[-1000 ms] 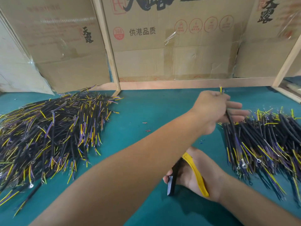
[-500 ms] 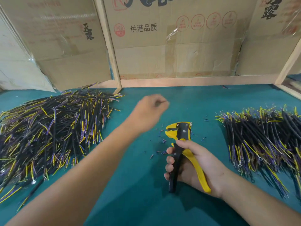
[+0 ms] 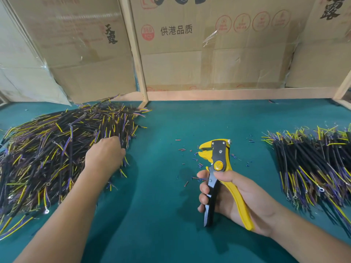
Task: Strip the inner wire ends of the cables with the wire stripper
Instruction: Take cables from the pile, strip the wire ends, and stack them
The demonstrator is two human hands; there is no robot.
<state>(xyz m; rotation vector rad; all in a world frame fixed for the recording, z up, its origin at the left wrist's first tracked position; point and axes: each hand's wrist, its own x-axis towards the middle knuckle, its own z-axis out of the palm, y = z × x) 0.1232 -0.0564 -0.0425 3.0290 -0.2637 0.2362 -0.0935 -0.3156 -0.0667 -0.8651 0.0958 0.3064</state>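
A large pile of black cables [image 3: 47,154] with yellow and purple inner wires lies on the left of the green table. My left hand [image 3: 104,154] rests on the pile's right edge, its fingers dipped among the cables and hidden, so a grip cannot be made out. My right hand [image 3: 233,194] grips the handles of the yellow and black wire stripper [image 3: 216,158], held upright just right of centre with its jaws pointing left and nothing in them. A second pile of cables [image 3: 315,164] lies at the right.
Small bits of stripped insulation [image 3: 191,164] are scattered on the green table [image 3: 161,215] around the stripper. Cardboard boxes [image 3: 209,54] and wooden frame posts [image 3: 136,54] wall off the back of the table.
My left hand put a cable on the right pile, then swung across the table to the left pile. My right hand raised the stripper upright, into full view.
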